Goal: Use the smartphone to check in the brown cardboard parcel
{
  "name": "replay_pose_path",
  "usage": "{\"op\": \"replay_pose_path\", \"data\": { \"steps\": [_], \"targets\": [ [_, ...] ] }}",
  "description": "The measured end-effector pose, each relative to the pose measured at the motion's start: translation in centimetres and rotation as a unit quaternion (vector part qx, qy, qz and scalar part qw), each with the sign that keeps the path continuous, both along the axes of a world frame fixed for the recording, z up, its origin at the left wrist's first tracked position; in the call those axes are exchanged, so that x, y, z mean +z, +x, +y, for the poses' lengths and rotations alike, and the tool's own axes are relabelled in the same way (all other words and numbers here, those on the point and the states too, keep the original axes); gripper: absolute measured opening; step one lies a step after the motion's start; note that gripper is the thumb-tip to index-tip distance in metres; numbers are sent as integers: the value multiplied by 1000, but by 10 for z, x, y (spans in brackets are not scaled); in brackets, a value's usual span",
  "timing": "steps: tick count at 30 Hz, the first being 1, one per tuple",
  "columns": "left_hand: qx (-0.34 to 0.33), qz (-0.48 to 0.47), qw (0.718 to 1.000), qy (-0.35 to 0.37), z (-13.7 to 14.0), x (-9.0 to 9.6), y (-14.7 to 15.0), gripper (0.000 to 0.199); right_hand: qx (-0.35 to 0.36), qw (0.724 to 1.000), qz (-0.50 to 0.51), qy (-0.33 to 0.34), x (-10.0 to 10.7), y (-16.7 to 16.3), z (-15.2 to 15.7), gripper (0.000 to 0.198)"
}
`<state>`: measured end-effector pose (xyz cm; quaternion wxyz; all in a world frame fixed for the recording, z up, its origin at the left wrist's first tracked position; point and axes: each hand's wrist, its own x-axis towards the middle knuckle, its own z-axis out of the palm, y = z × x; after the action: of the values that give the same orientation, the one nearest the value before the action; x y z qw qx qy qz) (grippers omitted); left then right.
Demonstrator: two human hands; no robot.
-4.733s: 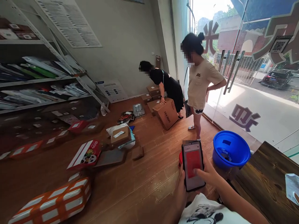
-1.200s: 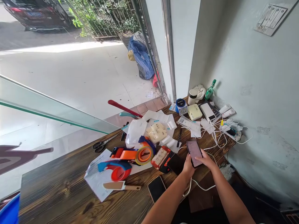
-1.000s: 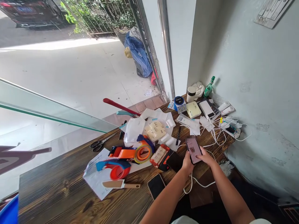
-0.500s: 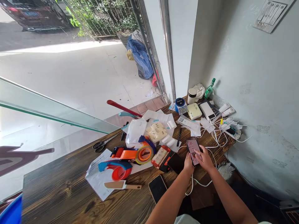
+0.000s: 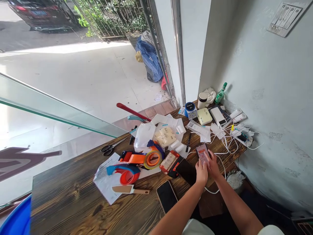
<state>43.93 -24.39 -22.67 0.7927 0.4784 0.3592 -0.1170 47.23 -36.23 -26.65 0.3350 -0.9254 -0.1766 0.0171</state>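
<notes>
Both the left hand (image 5: 201, 170) and the right hand (image 5: 213, 164) grasp a lit slim smartphone (image 5: 202, 152) just above the dark wooden desk (image 5: 73, 209), beside a black phone (image 5: 186, 170).

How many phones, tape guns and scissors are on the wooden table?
Phones: 3, one lit phone held by the left hand and right hand, a dark phone beside them, and another dark phone near the table edge.
Tape guns: 2, orange and red-and-blue.
Scissors: 1.
Total: 6
</notes>
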Motion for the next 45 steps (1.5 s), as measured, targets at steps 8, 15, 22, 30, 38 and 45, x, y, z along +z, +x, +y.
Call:
{"op": "replay_pose_path", "data": {
  "steps": [8,15,22,30,38,45],
  "targets": [
    [-43,0,966,253,63,32,-83,38,-16,998,-25,-61,-5,12,16,55],
    [-27,265,883,387,112,13,-139,96,5,994,-67,-80,-17,-9,-10,57],
    [-35,328,845,421,97,-9,-131,109,34,988,-111,-98,-27,-23,-23,48],
    [-57,340,830,439,105,-5,-130,90,35,986,-138,-93,-28,-27,-29,49],
    [-80,362,825,427,115,-2,-128,92,-14,985,-144,-93,-22,-20,-14,80],
    [-101,352,830,420,120,2,-131,90,-30,985,-142,-91,-16,-1,-2,85]
  ]
}}
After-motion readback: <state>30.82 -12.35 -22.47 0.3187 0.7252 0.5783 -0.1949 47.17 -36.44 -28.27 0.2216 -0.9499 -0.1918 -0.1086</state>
